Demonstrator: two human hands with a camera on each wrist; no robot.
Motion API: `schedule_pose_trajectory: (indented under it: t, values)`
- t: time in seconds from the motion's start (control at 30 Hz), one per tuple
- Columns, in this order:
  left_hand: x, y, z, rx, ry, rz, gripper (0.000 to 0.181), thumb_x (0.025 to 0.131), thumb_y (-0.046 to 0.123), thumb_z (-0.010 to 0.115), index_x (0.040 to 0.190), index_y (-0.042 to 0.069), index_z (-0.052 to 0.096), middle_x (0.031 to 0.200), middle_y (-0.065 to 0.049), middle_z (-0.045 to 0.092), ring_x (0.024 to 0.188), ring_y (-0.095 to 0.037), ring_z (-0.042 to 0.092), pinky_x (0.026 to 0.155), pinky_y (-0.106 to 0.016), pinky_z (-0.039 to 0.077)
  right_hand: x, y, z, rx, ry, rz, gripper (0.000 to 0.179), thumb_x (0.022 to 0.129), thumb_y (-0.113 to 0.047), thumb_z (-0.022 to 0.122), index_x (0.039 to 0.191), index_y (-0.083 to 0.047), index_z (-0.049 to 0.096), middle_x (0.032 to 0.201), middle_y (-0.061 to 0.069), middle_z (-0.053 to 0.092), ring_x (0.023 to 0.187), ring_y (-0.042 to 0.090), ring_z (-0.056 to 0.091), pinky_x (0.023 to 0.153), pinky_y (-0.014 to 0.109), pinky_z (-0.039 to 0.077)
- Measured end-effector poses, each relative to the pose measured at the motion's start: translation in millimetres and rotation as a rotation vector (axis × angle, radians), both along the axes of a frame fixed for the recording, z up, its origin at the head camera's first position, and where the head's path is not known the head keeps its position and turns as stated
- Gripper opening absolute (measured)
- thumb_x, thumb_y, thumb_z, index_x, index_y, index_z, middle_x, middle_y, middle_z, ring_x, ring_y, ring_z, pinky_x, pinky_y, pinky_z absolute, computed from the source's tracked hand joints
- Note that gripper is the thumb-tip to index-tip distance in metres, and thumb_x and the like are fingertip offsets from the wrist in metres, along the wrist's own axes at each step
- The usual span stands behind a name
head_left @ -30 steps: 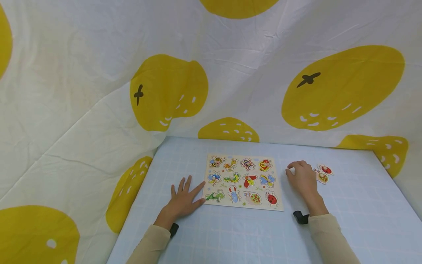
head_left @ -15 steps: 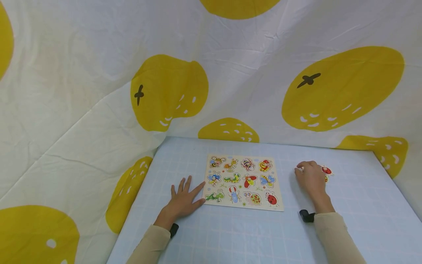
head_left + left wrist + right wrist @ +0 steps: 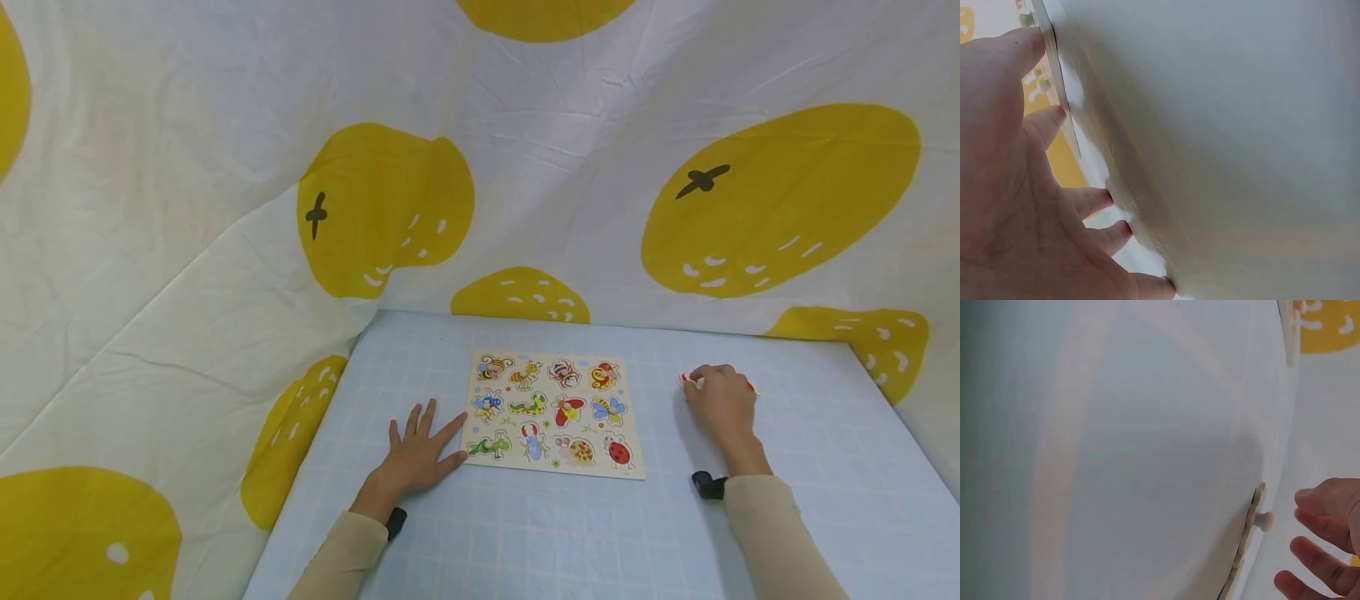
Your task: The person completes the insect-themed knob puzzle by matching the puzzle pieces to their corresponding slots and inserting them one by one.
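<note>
A wooden insect puzzle board (image 3: 550,446) lies flat on the table. My left hand (image 3: 416,454) rests with fingers spread at its left edge, thumb and index fingertip touching that edge; the left wrist view shows the board edge beside these fingertips. To the right of the board, my right hand (image 3: 722,408) is low over loose puzzle pieces, fingers bent. A red and white bit of a piece (image 3: 684,380) shows by its thumb; a red bit (image 3: 752,387) shows behind the knuckles. In the right wrist view a knobbed puzzle piece (image 3: 1249,528) lies just short of the fingertips.
The table (image 3: 555,533) has a pale blue checked cover. A white curtain (image 3: 540,208) with yellow fruit prints hangs behind it and along the left. Each wrist wears a small black camera (image 3: 708,485).
My right hand has moved to the right, over the loose pieces, covering most of them. A red and white bit now shows at its left. My left hand and the board have stayed put.
</note>
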State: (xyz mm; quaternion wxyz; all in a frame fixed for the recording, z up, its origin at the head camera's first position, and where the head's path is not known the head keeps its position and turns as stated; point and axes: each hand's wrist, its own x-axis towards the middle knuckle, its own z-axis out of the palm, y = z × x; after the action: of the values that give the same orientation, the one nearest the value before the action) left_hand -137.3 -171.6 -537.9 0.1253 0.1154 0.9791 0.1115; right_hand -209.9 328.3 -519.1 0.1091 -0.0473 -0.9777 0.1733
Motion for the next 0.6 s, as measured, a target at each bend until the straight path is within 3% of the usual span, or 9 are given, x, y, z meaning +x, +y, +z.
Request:
schedule_pose_trajectory:
  t: [0.6]
  values:
    - [-1.3,-1.7,-4.0,0.014,-0.019,0.002,0.069,0.096,0.066,0.049,0.157,0.042,0.028,0.166,-0.016,0.006,0.150,-0.044,0.000,0.109,-0.075,0.000,-1.9,14,-4.4,0.033,-0.138,-0.050,0.025,0.091,-0.014,0.065,0.099,0.010,0.067,0.111,0.037,0.051,0.099,0.054,0.046,0.078,0.068,0.040]
